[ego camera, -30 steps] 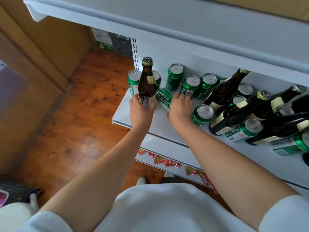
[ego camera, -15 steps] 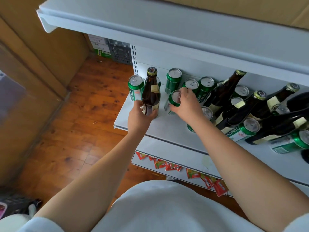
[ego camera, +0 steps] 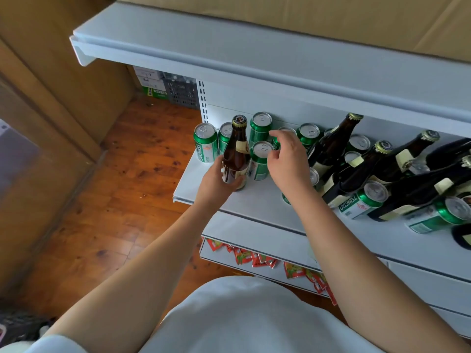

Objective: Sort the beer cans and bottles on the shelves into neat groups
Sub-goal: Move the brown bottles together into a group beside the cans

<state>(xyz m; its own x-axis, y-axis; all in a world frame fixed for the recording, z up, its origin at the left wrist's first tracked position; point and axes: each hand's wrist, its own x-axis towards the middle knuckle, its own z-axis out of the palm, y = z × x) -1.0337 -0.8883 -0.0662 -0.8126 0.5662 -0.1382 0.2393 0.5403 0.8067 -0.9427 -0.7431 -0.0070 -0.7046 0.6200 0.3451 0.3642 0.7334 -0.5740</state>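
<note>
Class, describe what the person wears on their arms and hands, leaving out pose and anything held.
Both forearms are bare. The left hand and right hand wear no gloves, rings or watch that I can see. Short white sleeves show at the frame's bottom edge, matching the white top.

"TSINGTAO" in white capitals runs up the side of the far-left green can (ego camera: pixel 206 143), and again on a green can lying on its side (ego camera: pixel 362 203) among the dark bottles. Brown bottle label (ego camera: pixel 242 147) unreadable; red packets (ego camera: pixel 254 258) below too blurred.
</note>
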